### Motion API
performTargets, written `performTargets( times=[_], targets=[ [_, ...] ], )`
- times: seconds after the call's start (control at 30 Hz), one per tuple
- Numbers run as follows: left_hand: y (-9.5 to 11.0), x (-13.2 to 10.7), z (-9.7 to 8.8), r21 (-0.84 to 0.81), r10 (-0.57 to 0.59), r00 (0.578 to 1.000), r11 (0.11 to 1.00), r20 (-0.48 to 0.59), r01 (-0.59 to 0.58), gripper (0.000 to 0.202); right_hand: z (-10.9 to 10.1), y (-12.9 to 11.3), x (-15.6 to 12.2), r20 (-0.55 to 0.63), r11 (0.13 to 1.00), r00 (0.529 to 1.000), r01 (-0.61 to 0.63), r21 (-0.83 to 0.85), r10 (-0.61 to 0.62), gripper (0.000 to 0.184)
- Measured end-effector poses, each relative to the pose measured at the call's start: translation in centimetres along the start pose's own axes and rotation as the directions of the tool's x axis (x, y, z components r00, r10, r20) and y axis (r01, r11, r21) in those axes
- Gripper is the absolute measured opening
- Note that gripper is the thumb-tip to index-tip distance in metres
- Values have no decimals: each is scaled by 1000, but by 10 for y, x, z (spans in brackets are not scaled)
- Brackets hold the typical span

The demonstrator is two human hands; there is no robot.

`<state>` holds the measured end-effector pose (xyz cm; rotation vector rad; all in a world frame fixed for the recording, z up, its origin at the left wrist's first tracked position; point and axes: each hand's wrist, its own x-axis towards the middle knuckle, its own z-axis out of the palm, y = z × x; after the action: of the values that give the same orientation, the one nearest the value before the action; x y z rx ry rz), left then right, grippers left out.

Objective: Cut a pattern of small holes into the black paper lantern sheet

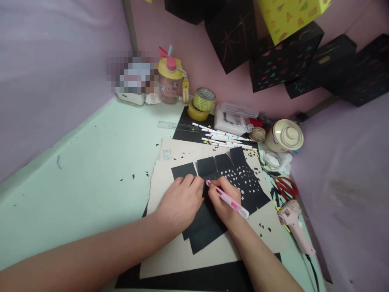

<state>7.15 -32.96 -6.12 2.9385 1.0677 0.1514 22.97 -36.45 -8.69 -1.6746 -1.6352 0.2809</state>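
A pink craft knife [228, 198] is gripped in my right hand [223, 198], its front end pointing down at a sheet of black card [206, 227]. The blade tip is too small to make out. My left hand [182, 200] presses on the card just left of the knife, palm down, with the fingers bent and close together. Small triangles and other shapes are cut through the card's right part, and slits divide its upper edge into flaps. Under the card lies a pale cardboard sheet [158, 251] with black scraps scattered on it.
Several white pens [225, 138] and a clear ruler [173, 126] lie behind the card. Tape rolls [198, 113], a clear box [232, 121] and a drink bottle [169, 83] stand farther back. Red-handled scissors [286, 187] and a glue gun [296, 227] lie right. Black paper boxes [285, 56] hang above.
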Motion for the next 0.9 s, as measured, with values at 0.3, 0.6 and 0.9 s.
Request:
performTargets(
  times=[0.3,0.6,0.9],
  targets=[
    [-3,1,0,-38,-20,999,999,-24,19,32,0,0,0,-6,998,999,-39,58,40,17],
    [-3,1,1,-45,-19,1000,999,-12,18,32,1,1,0,-2,995,999,-52,87,53,17],
    [-3,1,2,-37,-25,999,999,-25,24,33,2,1,-1,-9,993,999,-46,109,47,18]
  ],
)
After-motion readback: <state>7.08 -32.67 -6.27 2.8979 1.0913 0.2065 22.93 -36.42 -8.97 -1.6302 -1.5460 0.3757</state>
